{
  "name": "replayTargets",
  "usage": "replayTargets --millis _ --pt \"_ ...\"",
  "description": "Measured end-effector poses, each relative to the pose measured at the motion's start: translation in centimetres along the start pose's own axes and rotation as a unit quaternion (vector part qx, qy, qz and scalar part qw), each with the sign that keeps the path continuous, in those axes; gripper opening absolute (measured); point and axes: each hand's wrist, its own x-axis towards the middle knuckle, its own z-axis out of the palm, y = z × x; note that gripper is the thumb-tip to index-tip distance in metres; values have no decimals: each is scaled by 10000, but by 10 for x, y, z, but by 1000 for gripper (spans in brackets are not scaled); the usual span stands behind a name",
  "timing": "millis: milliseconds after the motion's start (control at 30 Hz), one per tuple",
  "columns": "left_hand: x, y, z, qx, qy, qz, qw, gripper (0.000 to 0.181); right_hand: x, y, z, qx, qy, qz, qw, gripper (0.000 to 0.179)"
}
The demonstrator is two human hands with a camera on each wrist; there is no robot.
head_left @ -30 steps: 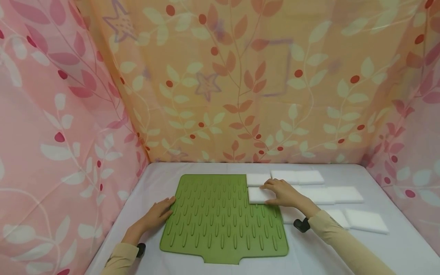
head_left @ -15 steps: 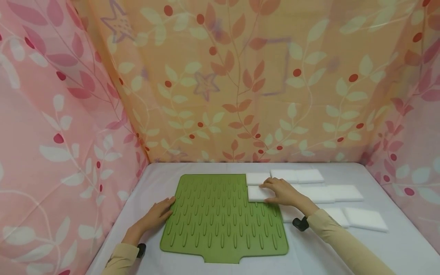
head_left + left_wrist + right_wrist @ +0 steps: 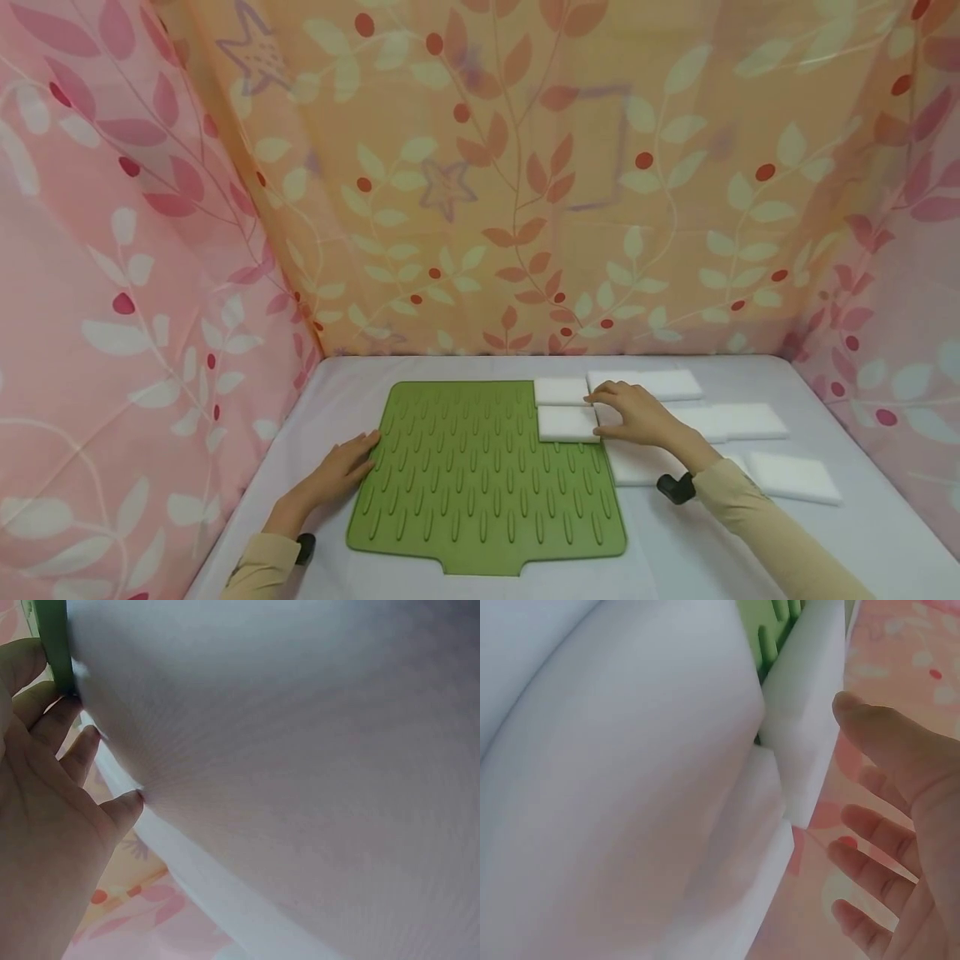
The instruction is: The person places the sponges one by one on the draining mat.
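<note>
A green ribbed mat (image 3: 480, 483) lies flat on the white cloth. Two white sponge blocks sit at its back right corner: one at the back edge (image 3: 561, 392), another block (image 3: 567, 423) directly in front of it. My right hand (image 3: 637, 415) hovers at the front block's right end, its fingers apart and loosely bent. In the right wrist view, that hand (image 3: 930, 795) holds nothing, with the thumb tip overlapping the edge of a white block (image 3: 802, 727). My left hand (image 3: 336, 471) touches the mat's left edge with extended fingers; the left wrist view shows the mat's green edge (image 3: 54, 637) at the fingertips.
More white sponge blocks lie to the right of the mat in rough rows: a back pair (image 3: 645, 385), a middle block (image 3: 753, 421) and a front block (image 3: 797, 477). My right forearm partly covers others. Floral curtains (image 3: 450, 250) enclose the table at the back and sides.
My right hand has let go of the front block on the mat and shifted slightly right. The block stays where it was. My left hand keeps its place at the mat's edge.
</note>
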Motion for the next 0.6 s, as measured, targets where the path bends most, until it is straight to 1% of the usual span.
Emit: replayTargets --millis 167,267,367,600 --pt "-1 0 0 14 58 65 10000 51 -7 7 -6 -9 89 63 9999 51" --pt "-1 1 -1 -36 73 103 9999 51 -11 11 -10 48 51 171 9998 52" --pt "0 1 -1 8 62 147 9999 50 -15 15 -13 56 -9 292 9996 52" --pt "0 1 -1 18 -54 2 10000 51 -23 27 -17 -39 -53 455 9989 52"
